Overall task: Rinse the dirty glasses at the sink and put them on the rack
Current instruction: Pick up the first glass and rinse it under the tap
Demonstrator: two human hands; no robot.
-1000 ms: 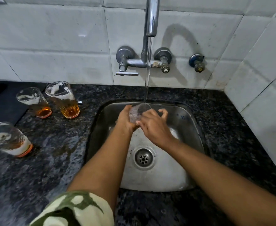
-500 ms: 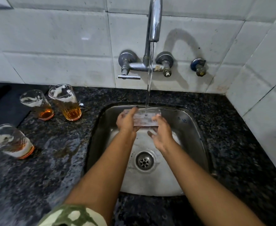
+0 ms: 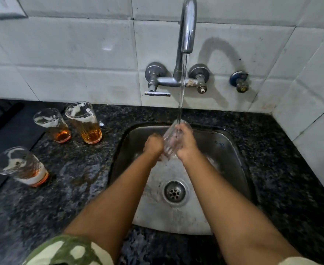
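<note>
Glass (image 3: 173, 139) sits between your two hands over the sink (image 3: 232, 150), under the running tap (image 3: 186, 27), its mouth tilted up toward 1 o'clock to catch the stream, long axis running from 7 to 1. Your left hand (image 3: 153, 145) closes a grip on its lower side; your right hand (image 3: 186, 143) wraps the other side. You're on the first rinse, I'd judge: three dirty glasses (image 3: 83, 122) wait on the desk (image 3: 77, 169) at 9 o'clock, and no rack is in view.

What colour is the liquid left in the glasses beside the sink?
Amber-orange, under white foam residue, clearest in the head view in the tallest glass.
</note>
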